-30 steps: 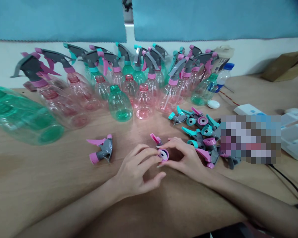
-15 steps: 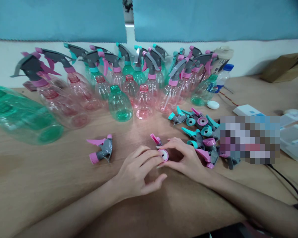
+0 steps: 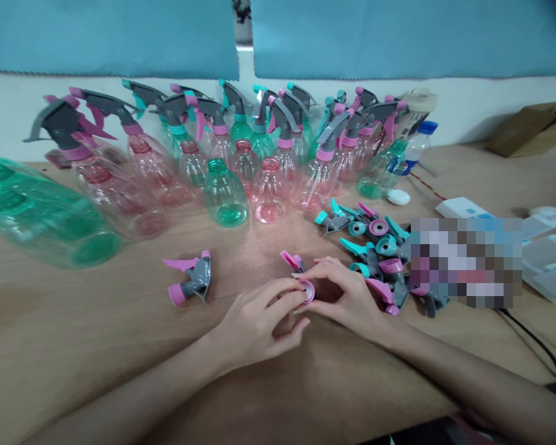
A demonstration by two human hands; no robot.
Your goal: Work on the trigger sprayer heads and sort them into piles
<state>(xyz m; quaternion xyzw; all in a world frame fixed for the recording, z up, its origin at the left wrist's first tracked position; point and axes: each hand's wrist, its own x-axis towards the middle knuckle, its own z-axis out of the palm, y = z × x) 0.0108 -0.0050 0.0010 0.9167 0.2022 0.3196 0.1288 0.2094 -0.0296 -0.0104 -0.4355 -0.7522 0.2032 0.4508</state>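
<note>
A pink and grey spray head (image 3: 300, 277) lies on the wooden table (image 3: 74, 334) between my two hands. My right hand (image 3: 347, 295) is curled round it, fingertips on its pink screw collar. My left hand (image 3: 254, 321) pinches the same collar from the left, and its fingers cover most of the ring. Another pink and grey spray head (image 3: 189, 279) lies loose to the left of my hands. A heap of pink and teal spray heads (image 3: 375, 247) lies just right of my right hand.
Behind my hands stand several pink and green plastic bottles (image 3: 269, 185), many with spray heads fitted. Green bottles (image 3: 41, 216) lie on their sides at the left. White boxes (image 3: 547, 253), a cable (image 3: 537, 346) and a cardboard box (image 3: 532, 127) are at the right.
My left fingers have closed further over the pink collar, which is now mostly covered. The view has dropped slightly.
</note>
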